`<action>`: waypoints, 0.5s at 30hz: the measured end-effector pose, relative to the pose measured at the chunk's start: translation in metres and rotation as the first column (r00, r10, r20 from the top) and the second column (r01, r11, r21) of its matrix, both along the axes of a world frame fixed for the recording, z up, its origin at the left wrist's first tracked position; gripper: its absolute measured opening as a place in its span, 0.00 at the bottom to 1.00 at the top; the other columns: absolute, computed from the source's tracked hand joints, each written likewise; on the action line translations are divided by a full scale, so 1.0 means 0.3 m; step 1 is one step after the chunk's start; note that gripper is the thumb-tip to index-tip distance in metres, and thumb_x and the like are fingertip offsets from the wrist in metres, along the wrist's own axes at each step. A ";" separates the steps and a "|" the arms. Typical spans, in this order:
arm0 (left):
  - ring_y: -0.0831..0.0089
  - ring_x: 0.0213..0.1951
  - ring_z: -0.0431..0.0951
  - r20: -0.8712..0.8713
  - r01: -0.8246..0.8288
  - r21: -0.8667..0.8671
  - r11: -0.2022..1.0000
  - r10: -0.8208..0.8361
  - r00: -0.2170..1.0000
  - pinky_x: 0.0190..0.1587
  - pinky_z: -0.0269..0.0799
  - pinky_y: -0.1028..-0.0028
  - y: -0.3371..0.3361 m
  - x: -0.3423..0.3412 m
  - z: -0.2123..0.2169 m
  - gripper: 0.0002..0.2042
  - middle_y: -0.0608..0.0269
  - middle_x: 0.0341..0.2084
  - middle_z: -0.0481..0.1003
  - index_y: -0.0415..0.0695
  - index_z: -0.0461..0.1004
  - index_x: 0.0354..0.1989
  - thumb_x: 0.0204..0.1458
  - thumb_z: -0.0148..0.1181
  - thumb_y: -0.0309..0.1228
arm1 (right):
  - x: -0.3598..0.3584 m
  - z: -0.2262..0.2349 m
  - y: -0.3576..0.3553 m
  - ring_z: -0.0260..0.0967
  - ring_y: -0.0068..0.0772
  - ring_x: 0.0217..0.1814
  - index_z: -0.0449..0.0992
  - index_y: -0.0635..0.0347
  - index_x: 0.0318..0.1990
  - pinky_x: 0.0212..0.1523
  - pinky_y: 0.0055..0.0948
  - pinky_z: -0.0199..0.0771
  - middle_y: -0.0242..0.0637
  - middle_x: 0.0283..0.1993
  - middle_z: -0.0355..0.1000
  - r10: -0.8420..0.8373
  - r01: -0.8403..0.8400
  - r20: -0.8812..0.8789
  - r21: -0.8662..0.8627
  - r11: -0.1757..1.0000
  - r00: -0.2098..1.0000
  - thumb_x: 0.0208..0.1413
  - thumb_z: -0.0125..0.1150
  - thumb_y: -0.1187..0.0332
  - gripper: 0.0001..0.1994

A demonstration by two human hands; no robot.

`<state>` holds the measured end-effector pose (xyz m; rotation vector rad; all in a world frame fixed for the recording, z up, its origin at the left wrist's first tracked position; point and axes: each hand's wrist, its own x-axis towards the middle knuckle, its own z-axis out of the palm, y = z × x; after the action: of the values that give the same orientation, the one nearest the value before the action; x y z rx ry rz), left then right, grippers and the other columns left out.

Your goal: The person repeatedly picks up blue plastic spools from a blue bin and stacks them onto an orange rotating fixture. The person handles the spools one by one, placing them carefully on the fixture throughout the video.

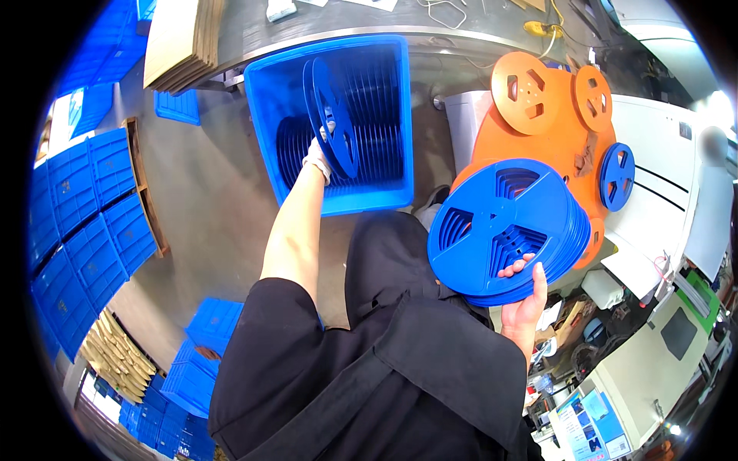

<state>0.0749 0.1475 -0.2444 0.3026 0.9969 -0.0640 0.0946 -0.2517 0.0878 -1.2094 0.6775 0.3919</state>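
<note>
My left hand (317, 159), in a white glove, reaches into a blue plastic bin (365, 202). It grips a blue reel (339, 158) that stands tilted above the others, the fingers partly hidden by its disc. Below it, rows of blue reels (377, 115) stand on edge, packed side by side. On my right, a stack of blue reels (490, 223) leans toward me on an orange surface. My bare right hand (525, 296) holds the near edge of the top reel, with fingers through a cut-out and the thumb outside.
Orange reels (526, 92) and a small blue reel (617, 177) ring the orange surface (484, 142). A metal table (323, 23) with cardboard sheets (178, 42) runs along the far side. Stacked blue crates (84, 215) stand at left, a white cabinet (653, 146) at right.
</note>
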 end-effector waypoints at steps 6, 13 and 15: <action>0.65 0.22 0.73 -0.067 0.074 -0.004 0.997 -0.074 0.995 0.25 0.70 0.67 0.003 0.000 -0.125 0.16 0.61 0.19 0.73 0.48 0.72 0.27 0.47 0.64 0.47 | -0.004 0.010 0.009 0.68 0.32 0.34 0.67 0.60 0.46 0.42 0.36 0.71 0.36 0.32 0.69 -0.050 0.050 -0.008 -0.002 0.999 0.999 0.59 0.55 0.61 0.14; 0.63 0.36 0.77 0.028 -0.033 -0.106 0.994 0.036 0.999 0.41 0.72 0.63 -0.018 -0.034 -0.190 0.23 0.58 0.34 0.79 0.47 0.76 0.42 0.54 0.54 0.55 | 0.002 0.018 0.028 0.68 0.31 0.33 0.68 0.60 0.46 0.41 0.36 0.71 0.35 0.31 0.69 -0.006 0.006 -0.001 -0.026 1.000 1.000 0.59 0.54 0.60 0.14; 0.60 0.50 0.71 -0.077 -0.023 -0.031 0.999 0.020 0.997 0.54 0.64 0.61 -0.024 -0.080 -0.207 0.24 0.56 0.48 0.73 0.51 0.70 0.54 0.55 0.53 0.53 | -0.005 0.024 0.026 0.67 0.31 0.32 0.68 0.60 0.46 0.40 0.36 0.70 0.34 0.30 0.68 0.021 -0.021 0.018 -0.005 1.000 1.000 0.60 0.53 0.59 0.14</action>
<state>0.0510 0.1403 -0.3064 0.2620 1.0745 -0.0723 0.0932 -0.2439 0.0951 -1.2243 0.6511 0.3964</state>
